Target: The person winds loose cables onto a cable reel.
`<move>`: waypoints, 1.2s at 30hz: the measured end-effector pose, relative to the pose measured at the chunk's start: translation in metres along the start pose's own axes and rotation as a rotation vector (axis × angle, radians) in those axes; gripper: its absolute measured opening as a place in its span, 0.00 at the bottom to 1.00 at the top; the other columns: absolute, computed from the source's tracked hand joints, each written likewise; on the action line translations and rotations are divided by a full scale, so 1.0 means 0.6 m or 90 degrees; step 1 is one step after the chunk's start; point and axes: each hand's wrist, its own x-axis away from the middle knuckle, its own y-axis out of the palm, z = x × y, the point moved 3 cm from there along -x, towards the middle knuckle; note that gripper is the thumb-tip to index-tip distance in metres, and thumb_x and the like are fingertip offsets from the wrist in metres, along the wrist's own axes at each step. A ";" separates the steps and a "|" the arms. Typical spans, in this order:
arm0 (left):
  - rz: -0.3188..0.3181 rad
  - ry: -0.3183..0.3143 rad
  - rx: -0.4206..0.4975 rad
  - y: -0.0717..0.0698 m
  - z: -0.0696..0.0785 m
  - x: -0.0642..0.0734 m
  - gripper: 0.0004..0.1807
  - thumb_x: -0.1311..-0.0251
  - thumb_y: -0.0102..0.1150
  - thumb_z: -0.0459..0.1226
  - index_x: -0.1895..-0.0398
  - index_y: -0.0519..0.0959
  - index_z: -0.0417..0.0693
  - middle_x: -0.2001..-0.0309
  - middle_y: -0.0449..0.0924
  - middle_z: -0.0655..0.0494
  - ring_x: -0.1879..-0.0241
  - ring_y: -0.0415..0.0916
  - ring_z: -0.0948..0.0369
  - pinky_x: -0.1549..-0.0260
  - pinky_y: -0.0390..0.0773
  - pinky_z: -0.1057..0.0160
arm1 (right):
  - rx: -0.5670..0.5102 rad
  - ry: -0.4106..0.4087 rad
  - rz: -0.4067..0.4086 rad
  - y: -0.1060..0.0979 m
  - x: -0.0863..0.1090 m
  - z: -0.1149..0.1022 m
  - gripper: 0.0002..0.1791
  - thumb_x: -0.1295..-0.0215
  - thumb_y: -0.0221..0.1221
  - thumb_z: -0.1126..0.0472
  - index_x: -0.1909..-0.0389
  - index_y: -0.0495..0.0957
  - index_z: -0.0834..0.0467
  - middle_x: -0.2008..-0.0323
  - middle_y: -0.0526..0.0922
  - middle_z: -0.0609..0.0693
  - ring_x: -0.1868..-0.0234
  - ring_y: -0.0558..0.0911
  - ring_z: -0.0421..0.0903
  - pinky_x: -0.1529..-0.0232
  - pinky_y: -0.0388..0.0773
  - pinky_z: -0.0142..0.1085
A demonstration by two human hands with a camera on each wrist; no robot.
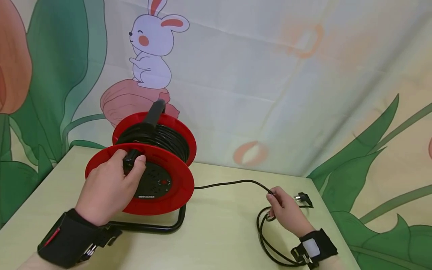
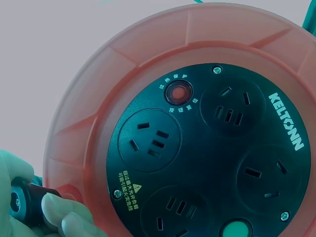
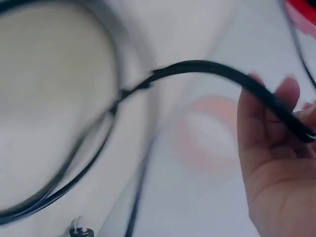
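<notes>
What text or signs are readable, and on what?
"KELTONN": the reel's socket panel.
"过热保护": panel, above the red button.
"按钮复位": panel, below that button.
Warning triangle: same panel.
"超过最大允许负载": panel, beside the triangle.
"可能引…火灾危险": panel, next line; one character too blurred.

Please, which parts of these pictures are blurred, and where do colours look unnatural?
Head view: the cable reel is fairly sharp; left wrist view: the socket panel is crisp, but the red rim looks washed-out pink; right wrist view: the upper cable loop is blurred, the right hand clearer.
</notes>
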 end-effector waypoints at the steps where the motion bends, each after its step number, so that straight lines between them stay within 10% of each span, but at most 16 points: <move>1: -0.002 0.000 0.000 0.000 -0.001 0.000 0.24 0.30 0.40 0.53 0.60 0.69 0.39 0.78 0.76 0.51 0.80 0.72 0.55 0.81 0.71 0.59 | -0.024 -0.004 0.005 -0.009 0.002 -0.006 0.11 0.25 0.48 0.50 0.53 0.71 0.53 0.74 0.74 0.57 0.73 0.79 0.53 0.71 0.77 0.41; 7: 0.002 0.003 -0.004 0.002 -0.002 0.000 0.24 0.30 0.40 0.54 0.61 0.69 0.39 0.79 0.74 0.51 0.81 0.71 0.55 0.82 0.69 0.60 | -0.136 0.055 0.003 -0.040 0.014 -0.009 0.20 0.28 0.50 0.46 0.46 0.72 0.56 0.76 0.67 0.55 0.83 0.67 0.44 0.81 0.69 0.36; 12: -0.003 0.009 -0.009 0.006 0.002 0.000 0.24 0.30 0.41 0.54 0.61 0.68 0.39 0.81 0.73 0.52 0.83 0.69 0.56 0.83 0.68 0.60 | -0.099 0.101 0.000 -0.031 0.017 0.009 0.20 0.30 0.52 0.43 0.53 0.80 0.53 0.82 0.67 0.51 0.85 0.64 0.41 0.83 0.64 0.34; 36: 0.045 0.084 -0.045 0.055 0.044 0.004 0.21 0.31 0.47 0.51 0.74 0.68 0.44 0.87 0.65 0.56 0.87 0.64 0.59 0.84 0.65 0.61 | -0.005 0.037 -0.026 0.030 -0.004 0.008 0.17 0.31 0.52 0.42 0.60 0.81 0.49 0.76 0.69 0.46 0.72 0.66 0.43 0.69 0.64 0.36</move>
